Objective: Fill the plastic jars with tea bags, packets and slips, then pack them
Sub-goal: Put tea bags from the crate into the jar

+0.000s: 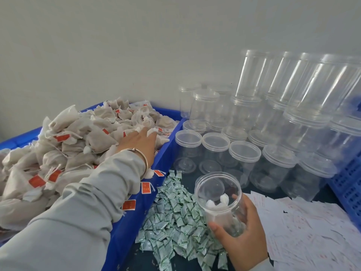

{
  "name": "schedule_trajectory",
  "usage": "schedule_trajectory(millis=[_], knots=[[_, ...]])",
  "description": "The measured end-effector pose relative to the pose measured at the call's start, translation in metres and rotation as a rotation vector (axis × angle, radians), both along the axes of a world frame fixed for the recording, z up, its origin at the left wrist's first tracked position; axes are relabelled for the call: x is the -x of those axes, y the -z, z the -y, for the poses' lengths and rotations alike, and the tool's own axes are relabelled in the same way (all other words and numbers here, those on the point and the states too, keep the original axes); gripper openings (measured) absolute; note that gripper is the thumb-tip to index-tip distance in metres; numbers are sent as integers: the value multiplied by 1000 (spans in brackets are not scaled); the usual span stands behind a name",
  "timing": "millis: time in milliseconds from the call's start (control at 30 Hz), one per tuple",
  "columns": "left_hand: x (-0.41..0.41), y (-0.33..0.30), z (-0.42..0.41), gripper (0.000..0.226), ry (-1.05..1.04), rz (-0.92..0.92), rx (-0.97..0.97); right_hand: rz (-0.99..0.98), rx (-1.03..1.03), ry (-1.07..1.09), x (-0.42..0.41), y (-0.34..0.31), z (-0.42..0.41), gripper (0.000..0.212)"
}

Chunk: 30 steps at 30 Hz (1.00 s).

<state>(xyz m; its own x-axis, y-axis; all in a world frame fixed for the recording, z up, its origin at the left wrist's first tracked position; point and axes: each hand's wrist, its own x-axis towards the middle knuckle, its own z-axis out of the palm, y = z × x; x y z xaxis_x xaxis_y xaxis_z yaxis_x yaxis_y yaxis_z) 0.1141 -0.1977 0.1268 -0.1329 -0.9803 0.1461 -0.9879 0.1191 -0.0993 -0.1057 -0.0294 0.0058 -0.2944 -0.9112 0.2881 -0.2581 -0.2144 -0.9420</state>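
Pale grey walls meet in a corner behind a dark worktop [332, 192] crowded with packing stock. An open clear plastic jar [219, 202] is held tilted above the worktop by the right hand [241, 231], whose thumb and fingers are wrapped round its lower wall; a few white tea bags are seen inside it. Just below and to the left of the jar, a loose pile of small green-and-white packets [175, 218] is spread on the worktop, and to its right a scatter of white printed paper slips [304, 227] is laid out. Further left, a blue plastic crate [136, 222] is heaped with white cloth tea bags carrying red tags [74, 141]. The left hand [139, 142], in a grey sleeve with a thin bangle at the wrist, is laid on top of that heap with its fingers spread and reaching in among the bags; whether a bag is pinched cannot be told. Behind the jar, rows of lidded clear plastic jars [242, 159] are stacked against the wall. A blue perforated basket [349, 184] is seen at the right edge.
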Motion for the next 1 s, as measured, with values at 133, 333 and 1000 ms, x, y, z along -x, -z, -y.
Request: schedule_trajectory(millis=[133, 333, 1000], knots=[[8, -2, 3, 52, -19, 46, -15, -51, 6, -25, -3, -2, 0, 116], [15, -5, 4, 34, -99, 134, -28, -70, 12, -7, -4, -1, 0, 116], [31, -32, -37, 8, 298, -1235, 231, 28, -15, -8, -4, -2, 0, 116]])
